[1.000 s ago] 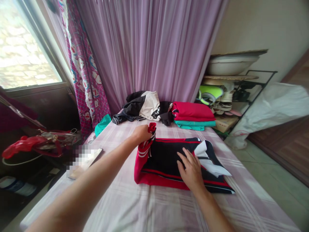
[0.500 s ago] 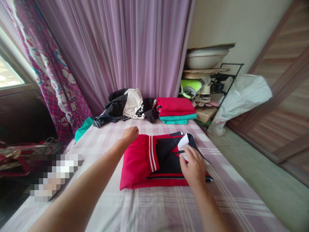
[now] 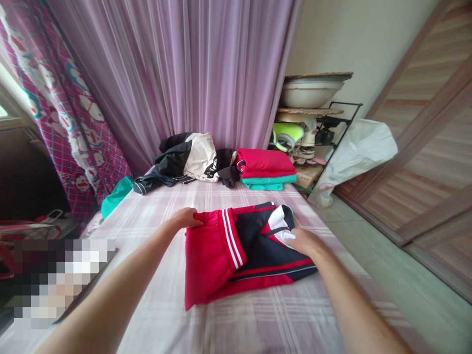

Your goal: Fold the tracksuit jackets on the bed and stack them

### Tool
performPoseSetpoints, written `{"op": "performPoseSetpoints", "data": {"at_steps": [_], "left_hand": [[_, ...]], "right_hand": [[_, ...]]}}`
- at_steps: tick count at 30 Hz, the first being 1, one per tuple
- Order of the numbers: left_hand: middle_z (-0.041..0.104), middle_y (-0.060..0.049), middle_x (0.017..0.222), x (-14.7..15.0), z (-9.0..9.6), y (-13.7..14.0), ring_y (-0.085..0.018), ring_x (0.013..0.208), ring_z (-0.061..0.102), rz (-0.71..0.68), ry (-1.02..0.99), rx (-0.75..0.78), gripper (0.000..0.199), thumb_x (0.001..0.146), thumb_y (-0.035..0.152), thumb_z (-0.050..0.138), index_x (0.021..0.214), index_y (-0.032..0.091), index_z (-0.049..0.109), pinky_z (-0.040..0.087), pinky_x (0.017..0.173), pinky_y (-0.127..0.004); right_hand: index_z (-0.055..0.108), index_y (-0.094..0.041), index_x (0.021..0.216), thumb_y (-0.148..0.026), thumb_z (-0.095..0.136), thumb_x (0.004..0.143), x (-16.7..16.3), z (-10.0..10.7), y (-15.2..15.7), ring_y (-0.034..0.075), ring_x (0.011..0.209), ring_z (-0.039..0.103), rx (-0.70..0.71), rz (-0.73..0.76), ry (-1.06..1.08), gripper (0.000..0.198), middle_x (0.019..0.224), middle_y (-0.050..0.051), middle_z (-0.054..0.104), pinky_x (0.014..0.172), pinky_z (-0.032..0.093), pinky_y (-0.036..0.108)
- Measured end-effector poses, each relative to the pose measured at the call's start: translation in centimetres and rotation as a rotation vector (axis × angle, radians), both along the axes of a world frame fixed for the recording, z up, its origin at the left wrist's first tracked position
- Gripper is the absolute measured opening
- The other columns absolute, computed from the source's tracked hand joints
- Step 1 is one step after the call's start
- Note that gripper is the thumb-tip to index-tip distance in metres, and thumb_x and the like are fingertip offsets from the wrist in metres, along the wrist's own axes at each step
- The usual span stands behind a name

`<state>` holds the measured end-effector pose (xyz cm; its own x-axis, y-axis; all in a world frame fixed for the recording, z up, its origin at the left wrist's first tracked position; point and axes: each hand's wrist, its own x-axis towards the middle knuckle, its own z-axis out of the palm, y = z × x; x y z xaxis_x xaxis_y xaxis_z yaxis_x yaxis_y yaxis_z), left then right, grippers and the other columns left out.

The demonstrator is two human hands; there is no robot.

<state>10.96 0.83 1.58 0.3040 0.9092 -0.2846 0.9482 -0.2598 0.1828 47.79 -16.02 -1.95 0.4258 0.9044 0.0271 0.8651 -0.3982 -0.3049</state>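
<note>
A red and navy jacket lies partly folded on a pale plaid sheet. Its red, white-striped hem band crosses the middle, and the white-lined collar is at the right end. At the upper left corner of the red cloth, my left hand is closed on the jacket's edge. My right hand grips the jacket by the collar area, with white lining showing at the fingers. The right fingertips are partly hidden by the hand and cloth.
Folded red and teal clothes are stacked at the back, beside a heap of black and white clothes. A shoe rack and white bag stand right of the bed. A purple curtain hangs behind.
My left hand has moved left and nearer along the red edge. My right hand has closed on the collar area. The jacket's red end has shifted and its outline has become more slanted.
</note>
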Motion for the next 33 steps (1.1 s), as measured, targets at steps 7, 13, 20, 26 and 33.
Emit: {"op": "performPoseSetpoints", "data": {"at_steps": [7,13,20,26,33], "left_hand": [[0.072,-0.006,0.084,-6.3,-0.6,-6.1,-0.023,0.077,0.067,0.222,-0.101,0.037,0.035,0.076,0.052,0.052,0.086,0.02,0.063,0.041,0.06,-0.029],[0.072,-0.004,0.076,-9.9,-2.5,-15.5,-0.024,0.074,0.068,0.528,-0.53,-0.004,0.056,0.077,0.07,0.049,0.097,0.02,0.062,0.045,0.06,-0.03],[0.075,-0.007,0.107,-11.2,-3.0,-14.1,-0.026,0.1,0.07,0.524,-0.416,0.025,0.06,0.089,0.058,0.039,0.136,0.024,0.054,0.05,0.082,-0.032],[0.074,-0.006,0.113,-8.6,-3.6,-12.5,-0.024,0.105,0.068,0.444,-0.368,0.104,0.045,0.088,0.047,0.047,0.127,0.027,0.061,0.049,0.086,-0.03],[0.075,-0.008,0.099,-10.8,-3.8,-11.9,-0.025,0.088,0.068,0.5,-0.561,-0.014,0.06,0.089,0.061,0.033,0.102,0.019,0.074,0.049,0.064,-0.03]], "right_hand": [[0.066,-0.022,0.113,-0.042,0.053,0.093,-7.0,7.7,9.9,0.027,0.106,0.063,0.099,0.192,-0.244,0.031,0.115,0.014,0.068,0.084,0.045,0.035],[0.056,-0.02,0.132,-0.032,0.052,0.094,-15.2,10.7,17.2,0.027,0.118,0.055,0.241,0.314,-0.197,0.041,0.13,0.014,0.06,0.093,0.043,0.035],[0.075,-0.024,0.089,-0.038,0.045,0.094,-16.0,4.4,9.9,0.021,0.088,0.066,-0.008,0.324,-0.058,0.034,0.096,0.007,0.075,0.068,0.041,0.028],[0.068,-0.021,0.071,-0.052,0.044,0.091,-14.9,-1.4,1.4,0.017,0.07,0.061,-0.018,0.383,0.363,0.044,0.074,0.004,0.071,0.061,0.038,0.026],[0.051,-0.022,0.061,-0.061,0.046,0.079,-14.0,-1.6,1.8,0.015,0.054,0.051,-0.017,0.324,0.758,0.043,0.053,-0.002,0.051,0.053,0.037,0.025]]}}
